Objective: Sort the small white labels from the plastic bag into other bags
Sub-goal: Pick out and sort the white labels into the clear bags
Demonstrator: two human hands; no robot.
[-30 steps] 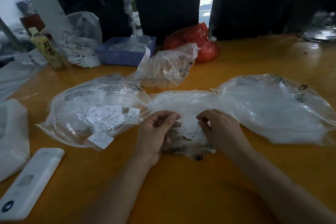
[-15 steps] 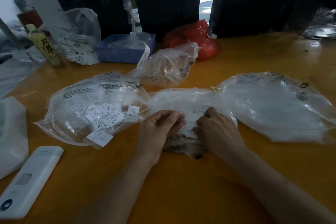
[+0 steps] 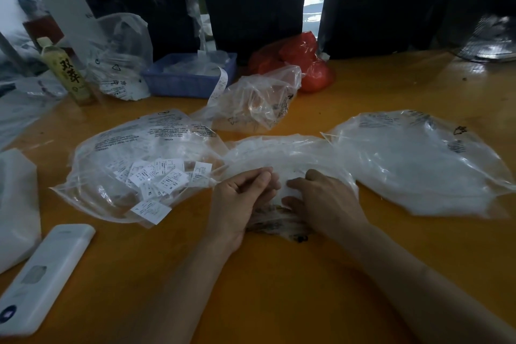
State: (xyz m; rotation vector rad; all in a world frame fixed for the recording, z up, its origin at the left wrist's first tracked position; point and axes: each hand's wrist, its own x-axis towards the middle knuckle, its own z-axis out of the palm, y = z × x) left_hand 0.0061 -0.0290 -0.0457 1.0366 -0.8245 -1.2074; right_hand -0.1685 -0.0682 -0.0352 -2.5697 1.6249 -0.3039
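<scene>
White remote at near-left edge of orange table. Left bag holds a heap of small white labels, one at its mouth. Left hand, fingers curled, pinches something small, cannot tell what. Right hand, fingers bent, presses on middle bag. Right bag lies flat, just beside.
</scene>
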